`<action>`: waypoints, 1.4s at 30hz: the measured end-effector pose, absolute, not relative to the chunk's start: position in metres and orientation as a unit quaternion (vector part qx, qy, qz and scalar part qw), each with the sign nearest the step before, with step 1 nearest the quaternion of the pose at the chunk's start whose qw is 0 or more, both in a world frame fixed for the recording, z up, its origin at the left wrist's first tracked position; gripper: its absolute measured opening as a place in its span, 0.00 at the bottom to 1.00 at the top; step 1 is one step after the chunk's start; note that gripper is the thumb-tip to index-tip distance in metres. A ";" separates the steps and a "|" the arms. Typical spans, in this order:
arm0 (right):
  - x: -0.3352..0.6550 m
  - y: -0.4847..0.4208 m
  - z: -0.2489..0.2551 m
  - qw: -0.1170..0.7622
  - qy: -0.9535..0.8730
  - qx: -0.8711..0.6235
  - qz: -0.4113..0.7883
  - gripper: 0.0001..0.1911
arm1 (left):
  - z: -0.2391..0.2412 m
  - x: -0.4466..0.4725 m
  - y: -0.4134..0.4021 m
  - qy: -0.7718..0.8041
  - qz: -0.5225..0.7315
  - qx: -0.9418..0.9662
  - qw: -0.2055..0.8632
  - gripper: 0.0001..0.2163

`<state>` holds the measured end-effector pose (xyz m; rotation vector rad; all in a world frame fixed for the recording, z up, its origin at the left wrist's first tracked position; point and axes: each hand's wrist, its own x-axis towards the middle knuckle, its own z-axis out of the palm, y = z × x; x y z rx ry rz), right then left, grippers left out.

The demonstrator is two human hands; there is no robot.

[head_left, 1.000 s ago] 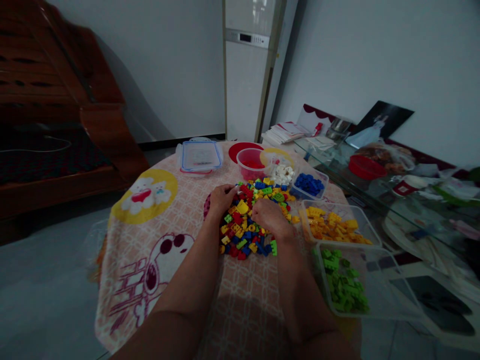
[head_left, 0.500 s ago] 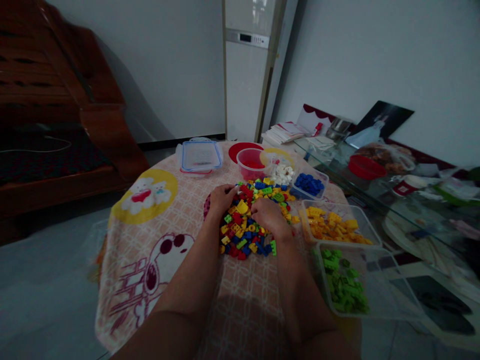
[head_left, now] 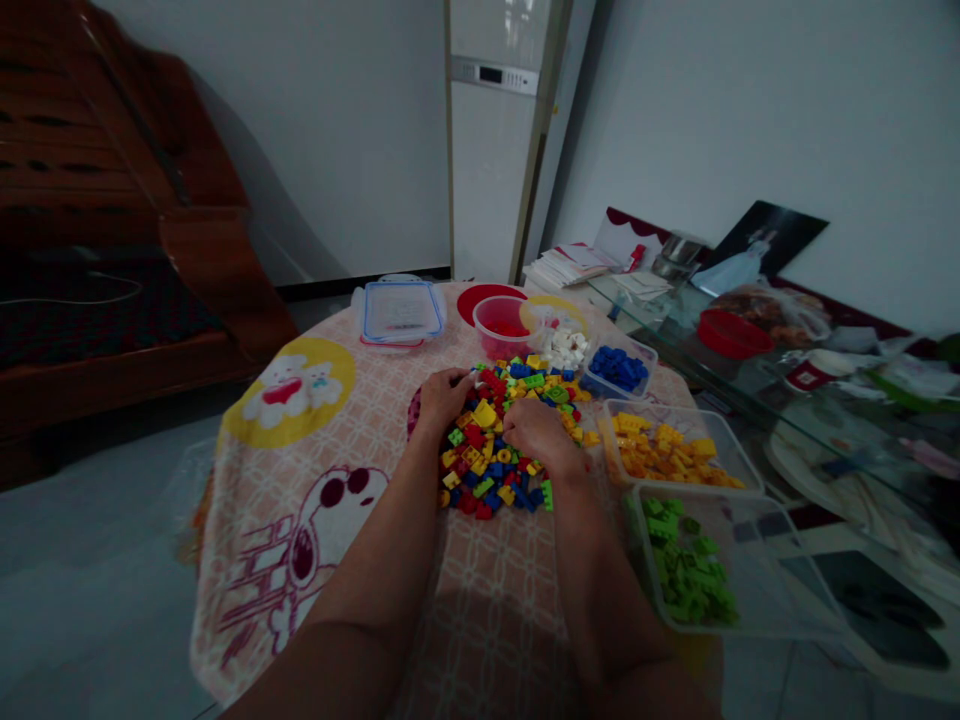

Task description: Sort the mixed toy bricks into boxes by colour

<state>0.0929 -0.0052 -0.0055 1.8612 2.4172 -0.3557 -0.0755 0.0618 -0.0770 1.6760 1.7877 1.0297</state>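
A mixed pile of plastic building bricks [head_left: 491,465] in red, yellow, blue and green lies on the cloth-covered table in front of me. At its left edge is my left hand [head_left: 442,397], fingers bent together, a small whitish bit by the fingertips; what they pinch is unclear. My right hand [head_left: 536,430] rests over the pile's right side, fingers curled down and closed, and whatever is in them is hidden. To the right stand clear boxes of yellow bricks [head_left: 664,452], green bricks [head_left: 686,570] and blue bricks [head_left: 619,369]. White bricks [head_left: 566,348] sit behind the pile.
A pink-tinted round tub [head_left: 508,345] with red pieces stands behind the pile. Box lids [head_left: 403,312] lie at the back left of the patterned tablecloth [head_left: 390,400]. Along the right runs a glass table [head_left: 675,345] with papers, a red bowl [head_left: 733,334] and a cup [head_left: 814,372].
My right hand has shifted very slightly within the pile. The left hand stays where it was, and the boxes have not moved.
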 end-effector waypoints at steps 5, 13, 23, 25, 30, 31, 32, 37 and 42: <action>0.104 0.000 -0.010 -0.023 0.793 0.588 -0.159 0.09 | -0.077 -0.076 0.062 0.656 0.372 0.614 0.235 0.17; 0.143 0.021 -0.028 -0.417 0.554 0.672 -0.261 0.13 | -0.077 -0.076 0.063 0.653 0.371 0.613 0.245 0.16; 0.174 0.025 -0.032 -0.609 0.426 0.668 -0.035 0.23 | -0.080 -0.077 0.065 0.644 0.383 0.615 0.246 0.17; 0.161 0.021 -0.025 -0.592 0.469 0.654 -0.050 0.20 | -0.081 -0.077 0.066 0.649 0.378 0.615 0.239 0.17; 0.134 -0.004 0.001 -0.572 0.561 0.596 -0.059 0.19 | -0.082 -0.077 0.069 0.653 0.377 0.612 0.237 0.18; 0.133 -0.012 0.004 -0.564 0.569 0.596 -0.058 0.19 | -0.083 -0.077 0.069 0.651 0.381 0.611 0.240 0.18; 0.134 -0.020 0.006 -0.554 0.574 0.600 -0.056 0.19 | -0.083 -0.077 0.069 0.648 0.385 0.611 0.243 0.18; 0.163 -0.067 -0.003 -0.452 0.600 0.659 -0.044 0.19 | -0.077 -0.078 0.064 0.633 0.410 0.597 0.271 0.18; 0.206 -0.098 -0.011 -0.326 0.633 0.702 -0.005 0.16 | -0.058 -0.078 0.054 0.630 0.456 0.604 0.174 0.17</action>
